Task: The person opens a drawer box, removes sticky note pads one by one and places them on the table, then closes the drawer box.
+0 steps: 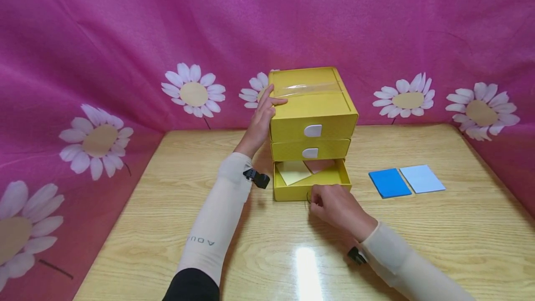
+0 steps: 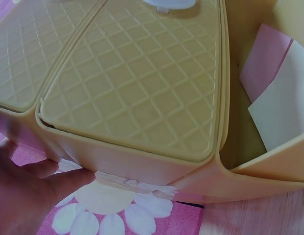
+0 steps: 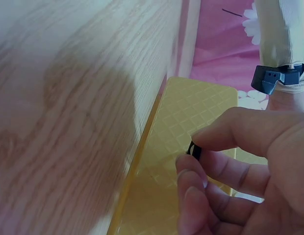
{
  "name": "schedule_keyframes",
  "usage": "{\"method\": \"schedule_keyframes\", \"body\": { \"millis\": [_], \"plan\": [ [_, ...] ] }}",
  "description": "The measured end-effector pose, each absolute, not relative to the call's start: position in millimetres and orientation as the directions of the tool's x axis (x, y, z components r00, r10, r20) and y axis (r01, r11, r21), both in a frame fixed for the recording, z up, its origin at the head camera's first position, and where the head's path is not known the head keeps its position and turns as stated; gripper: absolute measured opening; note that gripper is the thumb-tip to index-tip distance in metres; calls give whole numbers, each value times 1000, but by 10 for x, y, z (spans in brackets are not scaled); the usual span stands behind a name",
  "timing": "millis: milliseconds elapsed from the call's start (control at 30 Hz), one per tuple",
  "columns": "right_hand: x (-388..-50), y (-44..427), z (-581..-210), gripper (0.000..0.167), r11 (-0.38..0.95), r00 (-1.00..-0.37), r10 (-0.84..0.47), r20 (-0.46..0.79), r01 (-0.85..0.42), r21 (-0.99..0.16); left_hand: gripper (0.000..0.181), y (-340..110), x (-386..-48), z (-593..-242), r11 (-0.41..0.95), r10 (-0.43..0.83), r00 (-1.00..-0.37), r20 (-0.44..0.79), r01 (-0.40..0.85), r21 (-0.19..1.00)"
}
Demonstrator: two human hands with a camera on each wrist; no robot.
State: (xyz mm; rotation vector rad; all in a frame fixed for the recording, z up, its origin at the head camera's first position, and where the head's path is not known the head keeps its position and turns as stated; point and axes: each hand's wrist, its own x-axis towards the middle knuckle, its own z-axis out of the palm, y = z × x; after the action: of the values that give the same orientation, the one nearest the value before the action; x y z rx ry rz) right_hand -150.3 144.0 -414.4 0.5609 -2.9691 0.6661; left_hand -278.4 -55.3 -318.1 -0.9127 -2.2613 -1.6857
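Note:
A yellow three-drawer box [image 1: 313, 106] stands at the back of the table, its bottom drawer [image 1: 290, 193] pulled out. Inside that drawer lie a pale yellow paper [image 1: 294, 171] and a pink paper [image 1: 319, 165]. My left hand [image 1: 262, 122] rests with extended fingers against the box's upper left side and top edge. At the front of the bottom drawer, my right hand [image 1: 340, 208] pinches a small black pull loop [image 3: 193, 151] between thumb and curled fingers. The two upper drawers are closed, each with a white tab [image 1: 312, 131] on its front.
To the right of the box, a blue square pad [image 1: 390, 183] and a light blue square pad [image 1: 422, 179] lie side by side on the wooden table [image 1: 188, 175]. A pink cloth [image 1: 292, 13] with daisies hangs behind and at both sides. Clear tape [image 1: 305, 89] crosses the box top.

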Motion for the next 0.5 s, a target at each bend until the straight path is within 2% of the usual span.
{"method": "schedule_keyframes", "body": {
  "millis": [267, 500],
  "plan": [
    [-1447, 1439, -4146, 15, 837, -927, -346, 148, -376, -397, 46, -543, -3059, -3426, 175, 351, -796, 493, 573, 801],
    [-1405, 1429, -4125, 14, 840, -934, -335, 125, -356, -409, 50, -540, -3103, -3468, 180, 339, -783, 521, 597, 781]
  ]
}}
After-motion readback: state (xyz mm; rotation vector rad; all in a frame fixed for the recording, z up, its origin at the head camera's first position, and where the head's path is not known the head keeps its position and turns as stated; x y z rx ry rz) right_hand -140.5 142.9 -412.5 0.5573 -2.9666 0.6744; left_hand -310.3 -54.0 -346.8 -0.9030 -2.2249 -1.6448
